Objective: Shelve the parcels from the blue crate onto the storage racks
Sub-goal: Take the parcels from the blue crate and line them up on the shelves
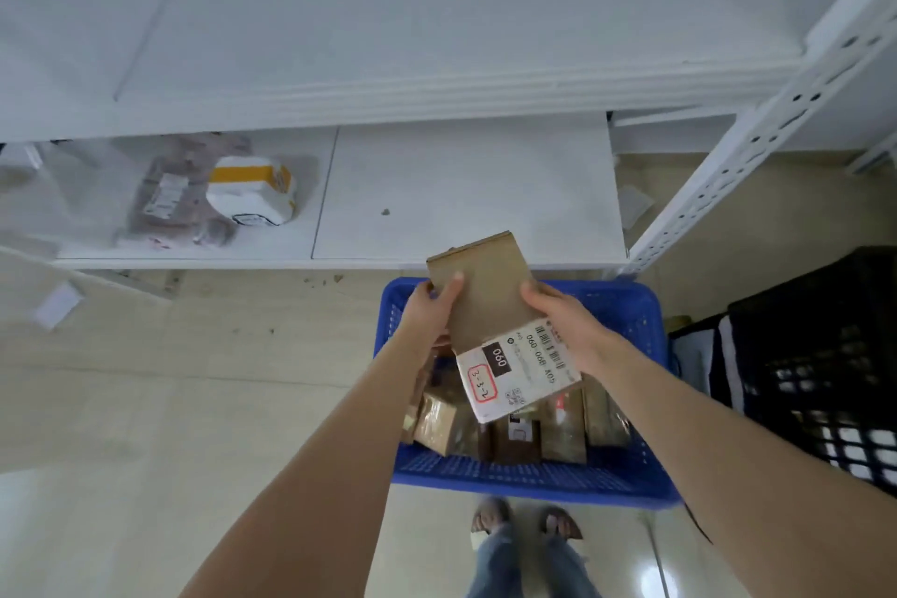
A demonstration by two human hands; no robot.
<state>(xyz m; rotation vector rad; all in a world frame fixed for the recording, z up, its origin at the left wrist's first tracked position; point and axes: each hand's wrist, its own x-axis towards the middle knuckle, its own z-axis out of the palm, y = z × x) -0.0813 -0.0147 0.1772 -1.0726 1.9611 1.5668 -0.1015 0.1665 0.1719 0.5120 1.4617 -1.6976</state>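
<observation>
A flat brown cardboard parcel [488, 291] with a white shipping label at its near end is held above the blue crate [534, 476]. My left hand [432, 306] grips its left edge, thumb on top. Its right edge is gripped by my right hand [563, 321]. Several more brown parcels [437, 422] lie inside the crate on the floor. The white storage rack's low shelf [466, 189] lies just beyond the crate, and a higher shelf [388, 15] fills the top of the view.
On the low shelf's left part lie a clear bag with a brownish item [170, 194] and a white pack with a yellow band [252, 189]. A perforated white rack post [757, 136] stands right. A black crate [825, 379] sits right of the blue one.
</observation>
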